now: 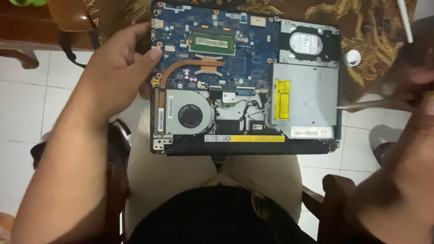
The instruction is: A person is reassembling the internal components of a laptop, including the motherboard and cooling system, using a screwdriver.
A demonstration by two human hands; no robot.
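At the far left of the frame the white tiled floor (27, 108) showed beside the arm of a brown wooden chair (18, 49). The left hand (115, 74) lay at centre left, fingers curled loosely around the left edge of the opened laptop (246, 81), the thumb resting on the blue circuit board (217, 49) near the copper heat pipe (181, 68); it gripped the edge rather than spreading wide. The laptop sat across the person's lap in the middle of the frame, underside up and uncovered. Below the heat pipe sat the round black cooling fan (190, 115). A green memory module (212, 44) lay in the upper middle. Further right came the silver optical drive (307, 99) with its yellow label, and above it the hard drive (307, 43). A small white cap (352, 58) rested on the patterned brown cloth (375, 40) at upper right. At the right edge the right hand (413, 95), blurred, was closed on a thin pointed tool (361, 105), its tip touching the optical drive's right edge.
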